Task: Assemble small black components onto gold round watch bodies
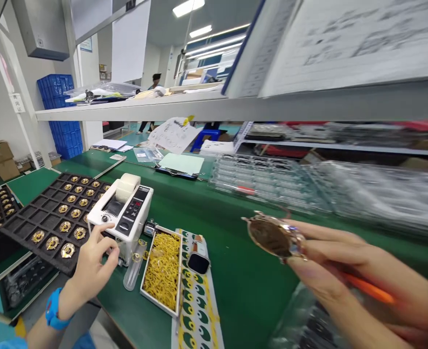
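My right hand [352, 271] pinches a round metal watch case [272, 236] by its edge, thumb against fingers. The flat brown-grey side of the case faces me. An orange stick-like tool [370, 287], blurred, lies within the same hand; its kind is unclear. My left hand [96, 259], with a blue band on the wrist, is at the front of a white tape dispenser [124, 213]. Its index finger and thumb are spread apart, and I see nothing between them. Left of the dispenser lies a black compartment tray [39, 215] holding several gold-and-silver round watch parts.
A white box [143, 289] of yellow ring-shaped pieces stands beside a sticker sheet [214, 334], on which a watch [198, 257] rests. A clear tube [132, 274] lies near the dispenser. Clear plastic trays [257, 179] line the back. A shelf [199, 104] spans overhead.
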`<action>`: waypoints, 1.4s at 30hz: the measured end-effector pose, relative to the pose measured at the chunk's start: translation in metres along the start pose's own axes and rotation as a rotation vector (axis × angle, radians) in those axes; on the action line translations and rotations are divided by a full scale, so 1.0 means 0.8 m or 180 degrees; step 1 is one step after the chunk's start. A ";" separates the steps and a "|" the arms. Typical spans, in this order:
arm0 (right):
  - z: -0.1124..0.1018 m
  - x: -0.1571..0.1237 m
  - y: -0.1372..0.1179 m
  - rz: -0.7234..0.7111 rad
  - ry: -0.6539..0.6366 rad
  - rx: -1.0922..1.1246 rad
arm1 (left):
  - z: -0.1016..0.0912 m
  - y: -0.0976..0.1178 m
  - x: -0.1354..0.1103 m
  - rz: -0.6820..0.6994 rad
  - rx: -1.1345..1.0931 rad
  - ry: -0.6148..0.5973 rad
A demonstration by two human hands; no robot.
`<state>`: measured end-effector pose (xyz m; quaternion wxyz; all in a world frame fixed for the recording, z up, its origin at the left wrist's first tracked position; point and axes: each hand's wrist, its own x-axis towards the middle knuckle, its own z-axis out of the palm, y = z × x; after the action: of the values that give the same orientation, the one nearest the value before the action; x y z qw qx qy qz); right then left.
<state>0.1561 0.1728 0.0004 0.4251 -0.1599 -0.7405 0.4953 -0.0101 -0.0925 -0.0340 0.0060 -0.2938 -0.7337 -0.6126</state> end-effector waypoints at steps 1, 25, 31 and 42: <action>0.005 -0.003 -0.012 -0.0153 -0.0072 -0.0113 | 0.000 0.007 0.005 0.0188 0.0315 -0.0315; 0.006 0.009 -0.042 0.0232 -0.1691 0.0938 | 0.112 0.113 0.086 0.0758 -0.0853 -0.2570; 0.007 0.013 -0.036 0.0222 -0.1678 0.1034 | 0.116 0.109 0.088 0.0734 -0.0771 -0.2544; 0.007 0.014 -0.040 0.0327 -0.1626 0.0864 | 0.118 0.110 0.088 0.0731 -0.0743 -0.2549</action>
<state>0.1513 0.1618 0.0327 0.2167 -0.0090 -0.7414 0.6350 0.0032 0.0292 0.0476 -0.2442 -0.5868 -0.5665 -0.5245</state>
